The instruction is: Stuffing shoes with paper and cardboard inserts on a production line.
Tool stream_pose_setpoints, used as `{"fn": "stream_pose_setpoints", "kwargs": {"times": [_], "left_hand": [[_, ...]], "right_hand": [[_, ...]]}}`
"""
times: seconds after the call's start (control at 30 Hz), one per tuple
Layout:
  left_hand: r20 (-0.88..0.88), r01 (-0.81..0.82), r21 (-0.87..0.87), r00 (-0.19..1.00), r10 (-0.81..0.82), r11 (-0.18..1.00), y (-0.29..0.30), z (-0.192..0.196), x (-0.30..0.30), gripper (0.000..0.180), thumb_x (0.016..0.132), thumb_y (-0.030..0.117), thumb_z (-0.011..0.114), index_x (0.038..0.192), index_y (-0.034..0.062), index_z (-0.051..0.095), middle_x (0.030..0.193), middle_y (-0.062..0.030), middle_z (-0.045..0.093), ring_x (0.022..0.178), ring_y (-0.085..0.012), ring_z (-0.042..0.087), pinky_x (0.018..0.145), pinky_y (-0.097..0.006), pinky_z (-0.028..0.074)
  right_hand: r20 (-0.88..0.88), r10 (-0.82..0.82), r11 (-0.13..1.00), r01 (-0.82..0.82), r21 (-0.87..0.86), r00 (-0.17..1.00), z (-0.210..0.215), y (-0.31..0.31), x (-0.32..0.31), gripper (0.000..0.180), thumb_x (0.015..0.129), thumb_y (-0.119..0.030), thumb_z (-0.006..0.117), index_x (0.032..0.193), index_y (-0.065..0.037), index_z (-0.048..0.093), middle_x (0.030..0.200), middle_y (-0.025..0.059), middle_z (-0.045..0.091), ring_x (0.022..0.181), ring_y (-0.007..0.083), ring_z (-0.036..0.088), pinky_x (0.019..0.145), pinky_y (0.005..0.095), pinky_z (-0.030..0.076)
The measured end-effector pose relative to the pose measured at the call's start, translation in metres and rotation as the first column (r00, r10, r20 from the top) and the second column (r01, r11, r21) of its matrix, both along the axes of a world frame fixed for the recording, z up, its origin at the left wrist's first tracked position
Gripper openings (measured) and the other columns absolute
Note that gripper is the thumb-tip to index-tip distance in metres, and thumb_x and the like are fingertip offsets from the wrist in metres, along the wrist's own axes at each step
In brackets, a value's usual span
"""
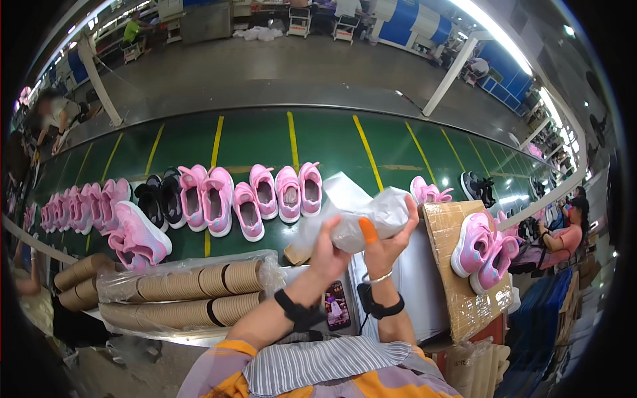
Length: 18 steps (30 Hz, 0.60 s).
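Paper (383,213), white, thin and crumpled into a loose bundle, is being held above the near edge of a green conveyor belt with yellow cross-lines (259,136); whether it is wrapping anything, I cannot tell. The left hand (330,251) is curling around its near left side, some fingers hiding behind the sheet. The right hand (386,244) is cupping the other side, its orange-covered thumb lying against the front and its fingers bending over the right end, so the two seem to be squeezing the soft bundle into shape. Pink fabric shoes with white soles (217,199) are standing along the belt to the left, their openings turning toward the person, probably for easy access. A tan, taped cardboard box (441,265) is supporting another pink pair (472,255) at the right, apparently serving as a raised stand. Clear plastic is bundling stacked brown ribbed cylinders (225,280) at the near left.
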<state>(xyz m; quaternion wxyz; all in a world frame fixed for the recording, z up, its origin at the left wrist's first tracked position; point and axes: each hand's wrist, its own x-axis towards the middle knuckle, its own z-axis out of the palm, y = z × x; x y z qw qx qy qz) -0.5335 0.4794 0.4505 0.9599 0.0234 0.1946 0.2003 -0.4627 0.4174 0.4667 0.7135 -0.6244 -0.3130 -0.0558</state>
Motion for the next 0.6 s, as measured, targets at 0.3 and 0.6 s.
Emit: {"fn": "stream_pose_setpoints", "kwargs": {"times": [0.3,0.6], "left_hand": [[-0.544,0.527,0.834,0.835,0.086,0.161,0.051,-0.010,-0.001,0.041,0.076,0.005,0.059,0.117,0.0081,0.055,0.110,-0.0104,0.059,0.097,-0.0216,0.060,0.075,-0.031,0.048],[-0.372,0.293,0.815,0.926,0.064,0.501,0.070,-0.046,0.004,0.039,0.089,0.003,0.053,0.125,-0.0006,0.038,0.108,-0.0095,0.055,0.103,-0.0176,0.056,0.087,-0.030,0.047]], "right_hand": [[0.531,0.293,0.935,-0.123,-0.332,0.795,0.019,0.027,0.030,0.017,0.071,-0.013,0.074,0.080,-0.002,0.064,0.080,0.0106,0.059,0.077,0.0233,0.057,0.067,0.0311,0.046],[-0.333,0.425,0.873,-0.479,-0.095,0.842,-0.038,0.069,0.051,0.054,0.077,-0.013,0.073,0.120,-0.001,0.044,0.104,0.0165,0.057,0.084,0.0200,0.061,0.073,0.0261,0.048]]}}
